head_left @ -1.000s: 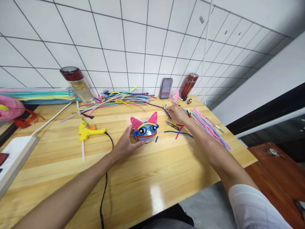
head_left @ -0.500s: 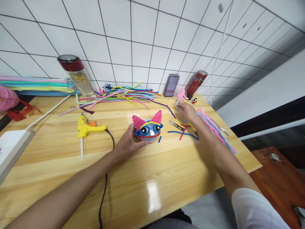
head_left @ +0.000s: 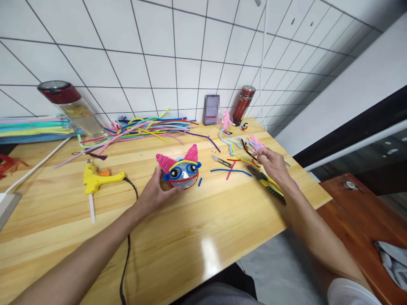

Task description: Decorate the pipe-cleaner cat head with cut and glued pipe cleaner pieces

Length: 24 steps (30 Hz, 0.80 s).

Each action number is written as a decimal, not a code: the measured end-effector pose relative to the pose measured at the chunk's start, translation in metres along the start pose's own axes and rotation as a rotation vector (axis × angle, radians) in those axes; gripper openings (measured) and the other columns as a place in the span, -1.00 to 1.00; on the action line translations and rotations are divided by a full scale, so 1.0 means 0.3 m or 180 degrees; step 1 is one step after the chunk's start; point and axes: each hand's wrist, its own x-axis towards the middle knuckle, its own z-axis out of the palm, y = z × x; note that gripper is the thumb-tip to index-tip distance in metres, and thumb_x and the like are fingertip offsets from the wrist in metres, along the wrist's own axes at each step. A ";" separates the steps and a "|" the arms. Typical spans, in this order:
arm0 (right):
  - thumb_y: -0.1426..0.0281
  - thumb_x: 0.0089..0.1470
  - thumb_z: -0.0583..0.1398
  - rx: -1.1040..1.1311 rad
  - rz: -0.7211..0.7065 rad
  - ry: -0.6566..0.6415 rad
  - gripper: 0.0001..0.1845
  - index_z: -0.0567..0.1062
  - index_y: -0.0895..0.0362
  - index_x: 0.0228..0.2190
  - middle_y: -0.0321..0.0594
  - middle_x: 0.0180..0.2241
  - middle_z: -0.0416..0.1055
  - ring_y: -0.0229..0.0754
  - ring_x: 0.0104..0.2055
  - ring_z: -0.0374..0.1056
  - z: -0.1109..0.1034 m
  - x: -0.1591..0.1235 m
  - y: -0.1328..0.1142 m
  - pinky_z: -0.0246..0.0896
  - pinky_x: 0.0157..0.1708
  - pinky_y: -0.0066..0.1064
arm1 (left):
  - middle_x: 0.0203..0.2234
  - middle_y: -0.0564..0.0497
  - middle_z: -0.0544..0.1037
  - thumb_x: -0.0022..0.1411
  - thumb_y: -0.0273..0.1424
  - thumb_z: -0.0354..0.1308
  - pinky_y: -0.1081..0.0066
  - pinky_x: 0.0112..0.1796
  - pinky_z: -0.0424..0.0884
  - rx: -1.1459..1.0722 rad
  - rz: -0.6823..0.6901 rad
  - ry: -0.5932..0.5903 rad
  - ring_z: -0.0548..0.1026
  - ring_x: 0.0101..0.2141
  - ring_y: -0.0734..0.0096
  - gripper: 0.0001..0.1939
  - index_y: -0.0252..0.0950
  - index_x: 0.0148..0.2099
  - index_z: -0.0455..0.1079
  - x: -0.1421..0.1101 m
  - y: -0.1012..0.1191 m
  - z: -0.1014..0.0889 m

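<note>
My left hand [head_left: 157,186] is wrapped round the side and base of a clear, rounded craft animal head [head_left: 182,176]. It has pink pipe-cleaner ears, blue-ringed eyes, a yellow brow band and a red mouth line, and faces me on the table. Out to the right, my right hand [head_left: 271,163] has its fingers pinched at the near end of a black pipe cleaner [head_left: 247,149]. Below that hand lie yellow-and-black pliers [head_left: 267,183]. Small thread snips [head_left: 221,161] and blue [head_left: 230,170] and pink [head_left: 231,169] pipe-cleaner pieces are to its left.
A yellow glue gun [head_left: 103,178] with a dark cord lies at left. Behind are a pile of pipe cleaners [head_left: 149,127], a glass bottle [head_left: 74,108], a phone [head_left: 211,110] and a red flask [head_left: 244,105]. The table's right edge drops towards a brown wooden surface [head_left: 352,199].
My right hand has moved from the light blue pipe cleaner at the back towards the right and nearer me, uncovering the pliers. My left hand still holds the animal head. The view has turned rightward.
</note>
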 end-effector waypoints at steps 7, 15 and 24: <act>0.41 0.17 0.15 -0.0253 -0.0817 -0.0140 -0.68 0.66 0.09 -0.14 -0.11 -0.20 0.65 -0.06 -0.20 0.52 0.058 -0.041 -0.017 0.38 -0.12 -0.25 | -0.04 -0.10 0.56 0.04 -0.02 0.45 0.10 0.03 0.50 0.0151 0.0000 0.0017 0.56 -0.01 0.01 -0.30 -0.18 0.09 0.26 0.000 0.002 -0.005; 0.39 0.37 0.06 -0.1334 -0.0697 -0.0820 -0.63 0.63 0.10 0.01 -0.01 -0.01 0.63 0.02 0.03 0.50 0.118 0.008 -0.024 0.32 -0.05 -0.27 | -0.08 -0.05 0.54 0.07 -0.09 0.44 0.13 0.04 0.49 0.0114 0.0072 -0.0030 0.53 0.02 0.05 -0.38 -0.17 0.07 0.27 0.000 0.004 -0.006; 0.46 0.25 0.16 -0.1287 -0.0721 -0.0774 -0.78 0.64 0.15 -0.27 0.06 -0.13 0.59 0.04 0.00 0.44 0.208 0.077 -0.006 0.26 0.01 -0.26 | -0.01 -0.12 0.54 0.05 -0.07 0.45 0.07 0.10 0.48 0.0090 0.0016 -0.0025 0.54 0.03 0.00 -0.31 -0.21 0.10 0.26 -0.006 0.023 -0.001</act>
